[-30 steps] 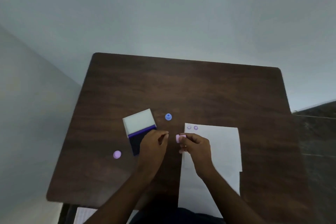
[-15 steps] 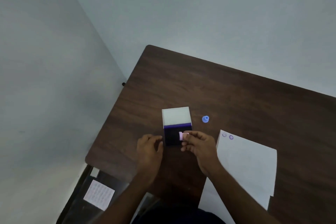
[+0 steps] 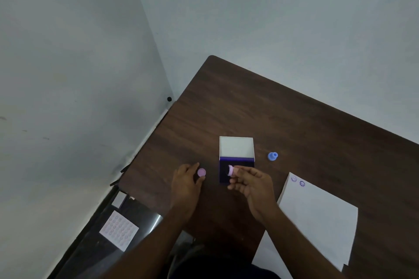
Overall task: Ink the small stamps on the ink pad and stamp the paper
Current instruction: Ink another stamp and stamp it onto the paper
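Our right hand (image 3: 251, 184) pinches 1 pink stamp (image 3: 230, 170) over the open ink pad (image 3: 223, 174), mid-table (image 3: 249, 108). Our left hand (image 3: 184, 184), fingers loosely spread, touches 1 purple stamp (image 3: 201, 172). 1 blue stamp (image 3: 272, 156) stands apart; paper (image 3: 317, 215) at the near right edge bears 2 prints (image 3: 298, 181).

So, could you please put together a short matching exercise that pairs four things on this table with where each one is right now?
Things:
1. pink stamp
2. blue stamp
3. pink cap
4. stamped marks

Places:
A. alone on the table, right of the ink pad
B. at the top corner of the paper
C. pinched in the right hand over the ink pad
D. on the table by the left hand fingertips

Pairs: 1-C, 2-A, 3-D, 4-B
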Motion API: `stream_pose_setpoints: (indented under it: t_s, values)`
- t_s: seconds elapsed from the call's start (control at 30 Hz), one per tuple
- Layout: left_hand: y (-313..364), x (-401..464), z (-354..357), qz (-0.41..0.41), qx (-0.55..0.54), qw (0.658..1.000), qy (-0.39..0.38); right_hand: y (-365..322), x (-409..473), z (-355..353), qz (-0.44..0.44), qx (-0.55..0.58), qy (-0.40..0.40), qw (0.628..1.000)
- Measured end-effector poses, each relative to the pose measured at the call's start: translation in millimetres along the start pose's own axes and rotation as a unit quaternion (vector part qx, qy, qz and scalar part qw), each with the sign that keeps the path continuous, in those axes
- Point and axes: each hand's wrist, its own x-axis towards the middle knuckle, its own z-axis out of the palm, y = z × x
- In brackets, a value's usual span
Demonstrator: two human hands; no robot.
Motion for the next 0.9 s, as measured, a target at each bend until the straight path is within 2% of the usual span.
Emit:
stream_pose_setpoints:
  t_s: [0.13,0.27,0.43,0.6,0.7,0.8,0.9]
  values:
    - [-1.6,2.4,-0.5,0.014,-0.029,0.999,0.006,0.8,0.2,-1.0,0.011,0.009,0.005,1.0]
    - [0.4,2.0,-4.4,-0.014,-0.108,0.994,-0.003,-0.9,0.1,-2.3,0.009,0.02,0.005,1.0]
    - [11.3,-1.1,-12.7,-0.007,-0.179,0.983,0.044,-3.2,-0.7,-0.5,0.016,0.037,0.011,0.999]
    - [18.1,-2.2,-18.1,-0.057,-0.308,0.95,-0.002,-4.6,-3.7,2.6,0.018,0.053,0.008,0.998]
    - [23.2,-3.1,-17.9,-0.08,-0.367,0.927,-0.003,-5.4,-4.2,2.0,0.027,0.061,0.008,0.998]
    - [24.7,-3.8,-18.3,-0.064,-0.398,0.915,0.016,-5.5,-4.2,1.3,0.034,0.067,0.006,0.997]
    - [26.0,-6.8,-19.8,-0.036,-0.385,0.922,0.027,-4.6,-5.0,1.0,0.037,0.066,0.003,0.997]
